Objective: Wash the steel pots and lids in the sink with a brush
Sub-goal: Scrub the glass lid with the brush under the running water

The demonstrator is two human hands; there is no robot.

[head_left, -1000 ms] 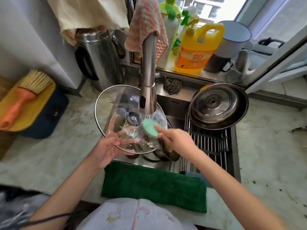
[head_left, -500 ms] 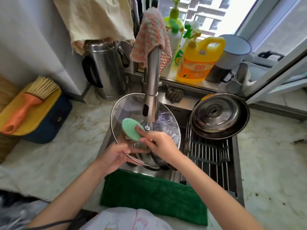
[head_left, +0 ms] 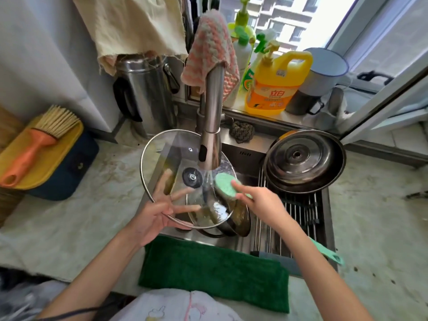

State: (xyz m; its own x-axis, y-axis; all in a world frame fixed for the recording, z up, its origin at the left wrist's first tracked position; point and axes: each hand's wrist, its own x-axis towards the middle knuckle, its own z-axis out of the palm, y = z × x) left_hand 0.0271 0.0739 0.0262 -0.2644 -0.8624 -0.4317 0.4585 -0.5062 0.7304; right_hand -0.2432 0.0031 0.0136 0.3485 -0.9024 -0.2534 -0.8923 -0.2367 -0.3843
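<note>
My left hand [head_left: 150, 218] grips the glass lid [head_left: 166, 154] by its near rim, fingers [head_left: 183, 208] splayed beneath the glass, while my right hand [head_left: 261, 202] clenches the green brush [head_left: 225, 185], pressing it onto the lid's right side above the sink [head_left: 245, 156].

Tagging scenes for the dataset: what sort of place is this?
Most likely a home kitchen: a steel sink with a running tap, dish soap on the windowsill, and a pan on a drying rack.
</note>
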